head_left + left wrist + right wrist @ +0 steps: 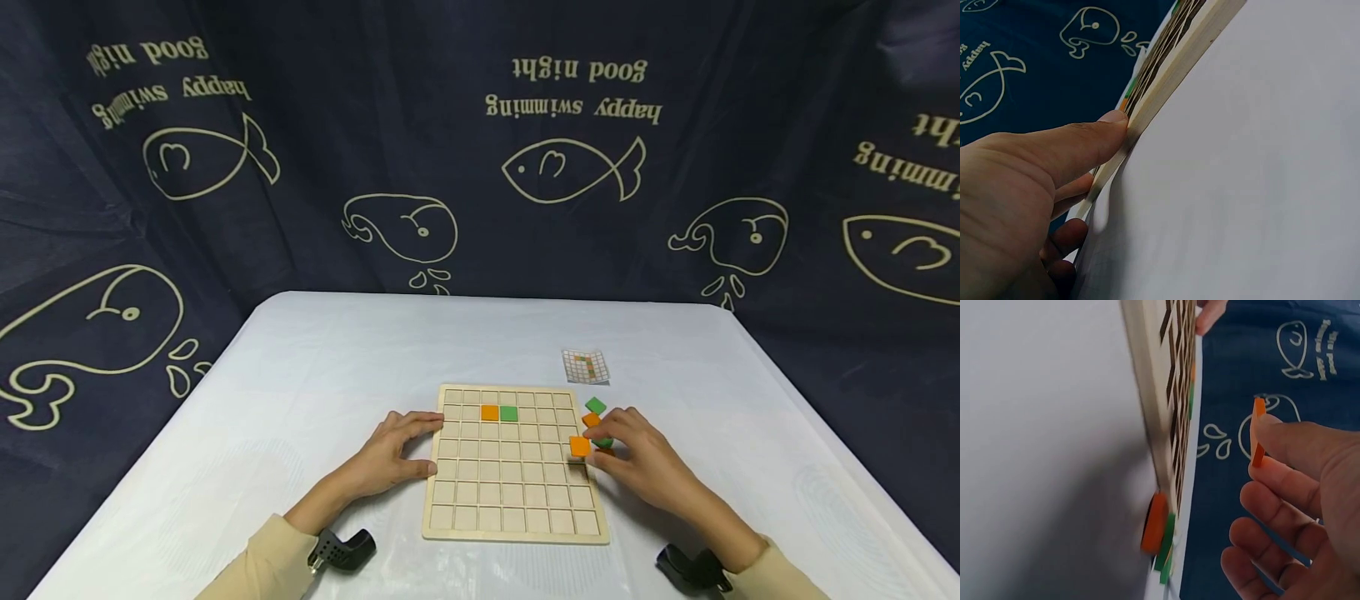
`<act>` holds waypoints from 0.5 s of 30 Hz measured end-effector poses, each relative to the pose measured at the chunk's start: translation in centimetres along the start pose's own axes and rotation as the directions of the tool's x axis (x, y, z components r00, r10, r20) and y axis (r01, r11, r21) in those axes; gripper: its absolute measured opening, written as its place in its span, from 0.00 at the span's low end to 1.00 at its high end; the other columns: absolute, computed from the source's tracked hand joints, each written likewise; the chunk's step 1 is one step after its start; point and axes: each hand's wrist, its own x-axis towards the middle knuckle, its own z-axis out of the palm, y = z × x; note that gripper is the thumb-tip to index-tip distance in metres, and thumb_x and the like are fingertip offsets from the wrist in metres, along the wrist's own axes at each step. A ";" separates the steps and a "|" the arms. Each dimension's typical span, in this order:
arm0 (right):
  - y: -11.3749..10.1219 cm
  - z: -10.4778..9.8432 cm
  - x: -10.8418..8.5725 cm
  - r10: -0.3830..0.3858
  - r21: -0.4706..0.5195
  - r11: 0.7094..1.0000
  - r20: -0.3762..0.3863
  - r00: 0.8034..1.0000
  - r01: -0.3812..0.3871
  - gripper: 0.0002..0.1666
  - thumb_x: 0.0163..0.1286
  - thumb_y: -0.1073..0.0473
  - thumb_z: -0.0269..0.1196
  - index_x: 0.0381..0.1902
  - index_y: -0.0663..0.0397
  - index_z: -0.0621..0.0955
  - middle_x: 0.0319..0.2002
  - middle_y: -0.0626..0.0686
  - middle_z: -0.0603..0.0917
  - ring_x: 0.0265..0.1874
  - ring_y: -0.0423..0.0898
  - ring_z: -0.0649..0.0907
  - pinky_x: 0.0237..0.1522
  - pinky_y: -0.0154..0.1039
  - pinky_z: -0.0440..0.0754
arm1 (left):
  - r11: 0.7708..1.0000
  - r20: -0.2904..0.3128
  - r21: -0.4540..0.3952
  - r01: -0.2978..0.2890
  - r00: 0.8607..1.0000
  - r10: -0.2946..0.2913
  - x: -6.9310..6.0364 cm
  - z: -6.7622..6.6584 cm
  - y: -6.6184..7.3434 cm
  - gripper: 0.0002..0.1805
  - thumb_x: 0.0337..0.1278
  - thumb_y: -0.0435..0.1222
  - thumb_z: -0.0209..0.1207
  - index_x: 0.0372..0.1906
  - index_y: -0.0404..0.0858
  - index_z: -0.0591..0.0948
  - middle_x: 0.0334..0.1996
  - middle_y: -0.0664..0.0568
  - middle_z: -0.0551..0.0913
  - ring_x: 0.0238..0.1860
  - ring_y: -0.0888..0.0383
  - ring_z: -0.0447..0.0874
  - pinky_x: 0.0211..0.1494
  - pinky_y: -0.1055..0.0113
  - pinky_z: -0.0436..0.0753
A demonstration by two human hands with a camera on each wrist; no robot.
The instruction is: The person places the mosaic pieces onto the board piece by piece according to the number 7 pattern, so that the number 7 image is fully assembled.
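Note:
A wooden grid board (498, 473) lies on the white table, with an orange square tile (490, 412) and a green square tile (508, 413) side by side in its second row. My left hand (390, 454) touches the board's left edge, thumb and fingers spread apart along it; the left wrist view shows the thumb (1085, 140) against the rim. Above the board's right edge, my right hand (645, 458) pinches another orange tile (580, 447) between thumb and finger. The right wrist view shows this pinched tile (1259, 431) edge-on, off the board.
Loose tiles lie right of the board: a green one (596, 405), an orange one (591, 420) and others partly hidden by the right hand. Behind them is a small printed grid card (586, 367). A dark cloth (480, 242) with fish drawings hangs behind the table.

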 end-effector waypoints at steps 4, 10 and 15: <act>-0.5 0.3 0.7 0.005 -0.006 1.000 -0.009 1.000 -0.005 0.14 0.53 0.57 0.72 0.39 0.45 0.85 0.37 0.41 0.80 0.37 0.38 0.72 0.36 0.34 0.73 | 1.000 -0.011 0.009 -0.015 1.000 0.016 0.0 0.0 0.0 0.35 0.48 0.48 0.67 0.64 0.45 0.72 0.66 0.59 0.69 0.48 0.63 0.61 0.54 0.61 0.61; -1.1 0.7 1.7 -0.007 0.004 1.000 -0.013 1.000 0.007 0.12 0.54 0.58 0.71 0.39 0.46 0.85 0.37 0.41 0.80 0.36 0.39 0.73 0.35 0.34 0.74 | 1.000 -0.002 0.000 0.000 1.000 0.000 0.0 0.0 0.0 0.35 0.47 0.48 0.67 0.64 0.46 0.72 0.67 0.60 0.68 0.47 0.62 0.60 0.56 0.59 0.61; -1.3 0.9 2.5 -0.002 0.014 1.000 0.002 1.000 0.002 0.12 0.55 0.57 0.71 0.38 0.47 0.84 0.35 0.43 0.80 0.36 0.43 0.74 0.36 0.34 0.73 | 1.000 -0.013 0.011 -0.010 1.000 0.010 0.0 0.1 -0.1 0.35 0.47 0.48 0.67 0.64 0.45 0.73 0.66 0.59 0.69 0.46 0.62 0.61 0.53 0.62 0.61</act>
